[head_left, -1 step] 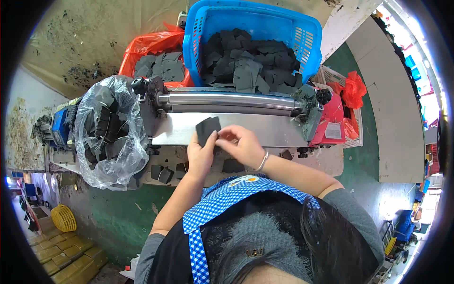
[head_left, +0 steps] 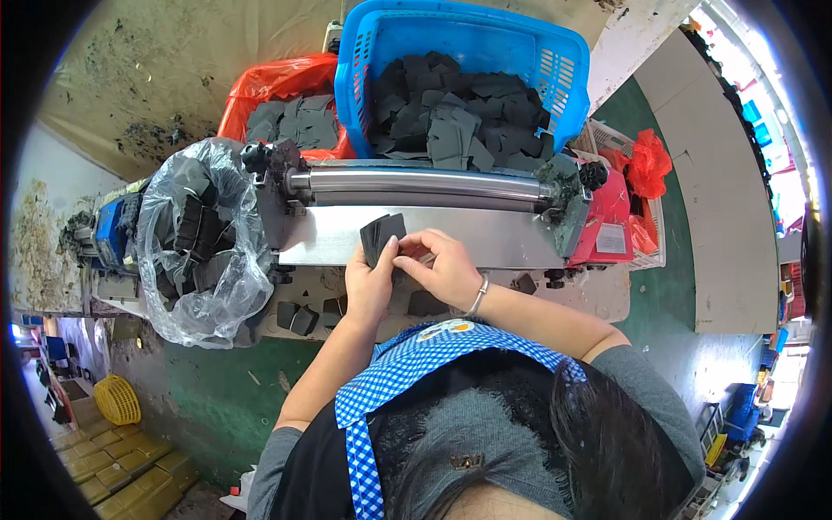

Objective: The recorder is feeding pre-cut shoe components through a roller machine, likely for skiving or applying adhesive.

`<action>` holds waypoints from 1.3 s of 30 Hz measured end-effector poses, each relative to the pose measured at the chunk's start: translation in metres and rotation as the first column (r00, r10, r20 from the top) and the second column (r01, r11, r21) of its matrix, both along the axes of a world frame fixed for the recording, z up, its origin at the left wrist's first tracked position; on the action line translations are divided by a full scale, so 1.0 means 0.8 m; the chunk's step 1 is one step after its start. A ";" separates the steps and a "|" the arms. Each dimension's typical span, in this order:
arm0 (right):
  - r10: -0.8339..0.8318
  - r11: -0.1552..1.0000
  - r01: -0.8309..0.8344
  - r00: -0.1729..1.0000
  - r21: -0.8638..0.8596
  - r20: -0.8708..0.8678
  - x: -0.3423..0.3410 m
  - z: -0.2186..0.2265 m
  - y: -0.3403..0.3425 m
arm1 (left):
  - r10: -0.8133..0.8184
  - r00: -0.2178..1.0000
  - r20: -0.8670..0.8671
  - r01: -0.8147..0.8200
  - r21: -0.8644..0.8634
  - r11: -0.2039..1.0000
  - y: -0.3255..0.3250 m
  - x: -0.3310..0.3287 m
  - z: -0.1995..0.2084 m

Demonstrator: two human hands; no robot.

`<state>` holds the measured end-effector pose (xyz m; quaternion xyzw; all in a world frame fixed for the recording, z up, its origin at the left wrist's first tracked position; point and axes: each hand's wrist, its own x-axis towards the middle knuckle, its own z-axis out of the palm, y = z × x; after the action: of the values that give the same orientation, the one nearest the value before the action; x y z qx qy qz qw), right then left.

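Note:
A small stack of thin dark grey-black sheet pieces (head_left: 381, 235) is gripped in my left hand (head_left: 369, 288), thumb across its face. The pieces stand slightly fanned, so several edges show. Close by on the right, my right hand (head_left: 447, 272) has its thumb and forefinger pinched together at the stack's lower right edge. Whether a piece lies between those fingertips is hidden. Both hands are over the front edge of a flat metal plate (head_left: 503, 238), just before the steel roller (head_left: 416, 182) of a machine.
Behind the roller, a blue plastic basket (head_left: 575, 87) holds many dark pieces, beside a red plastic bag (head_left: 251, 91) with more. A clear plastic bag (head_left: 247, 299) of dark pieces stands left. Loose pieces (head_left: 299, 319) lie below the plate. At right are a pink-red machine housing (head_left: 611, 212) and a white crate (head_left: 652, 251).
The stack in my left hand has spread a little, showing more edges. Both hands have barely shifted.

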<state>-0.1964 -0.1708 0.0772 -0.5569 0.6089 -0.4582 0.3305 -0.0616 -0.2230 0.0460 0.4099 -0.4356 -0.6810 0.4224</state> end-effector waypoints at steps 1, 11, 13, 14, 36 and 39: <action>-0.015 0.999 0.017 0.999 0.032 -0.044 0.000 0.003 -0.001 | -0.030 0.996 -0.088 0.039 0.100 0.994 0.000 0.000 0.003; 0.040 0.999 -0.044 0.993 0.028 0.109 -0.012 -0.008 0.007 | -0.051 0.999 -0.004 0.051 0.077 0.996 0.007 0.014 0.009; 0.043 0.996 -0.061 0.967 0.062 0.251 -0.014 -0.017 0.008 | -0.066 0.995 -0.077 0.074 0.109 0.991 0.008 0.015 0.014; 0.043 0.996 -0.061 0.967 0.063 0.253 -0.013 -0.019 0.010 | -0.066 0.995 -0.075 0.074 0.110 0.991 0.008 0.015 0.014; -0.031 0.962 -0.039 0.967 0.271 0.252 -0.018 0.003 0.004 | -0.065 0.994 -0.091 0.084 0.226 0.971 0.004 0.012 0.010; -0.059 0.969 0.010 0.980 0.248 0.188 -0.016 -0.012 0.006 | -0.061 0.997 -0.055 0.072 0.228 0.971 0.006 0.009 0.015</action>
<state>-0.2093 -0.1661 0.0673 -0.4535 0.6354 -0.4370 0.4468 -0.0541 -0.2184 0.0581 0.4248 -0.3571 -0.7501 0.3596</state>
